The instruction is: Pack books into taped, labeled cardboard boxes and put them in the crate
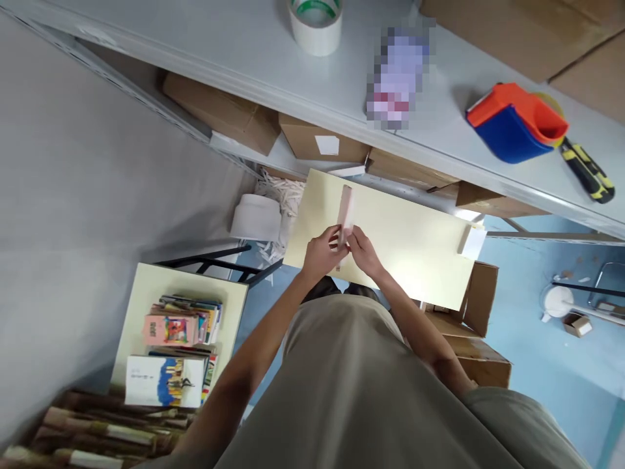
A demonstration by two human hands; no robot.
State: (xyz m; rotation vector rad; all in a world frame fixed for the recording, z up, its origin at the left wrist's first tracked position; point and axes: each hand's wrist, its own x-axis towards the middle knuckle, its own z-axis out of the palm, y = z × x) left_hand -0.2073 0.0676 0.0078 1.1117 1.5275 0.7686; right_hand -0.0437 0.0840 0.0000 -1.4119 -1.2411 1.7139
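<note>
Over the left half of a cream worktop (410,241), near its front edge, the head view showed a slim pink item (346,205), perhaps a book or box seen edge-on, pointing toward the far edge. From where I stood, the left hand (321,253) gripped its near end from the left and the right hand (365,253) pinched it from the right; holding both sides probably kept so narrow a piece steady. Whether it touched the worktop, I couldn't tell. A white box (472,242) sat by the far right corner, seemingly out of the way. Above the far edge, a grey shelf (234,45) carried a tape roll (319,36) and, near its front edge, a cutter (588,170), likely for easy reach. Off the front left corner, books (170,330) lay stacked on a side table (151,280).
</note>
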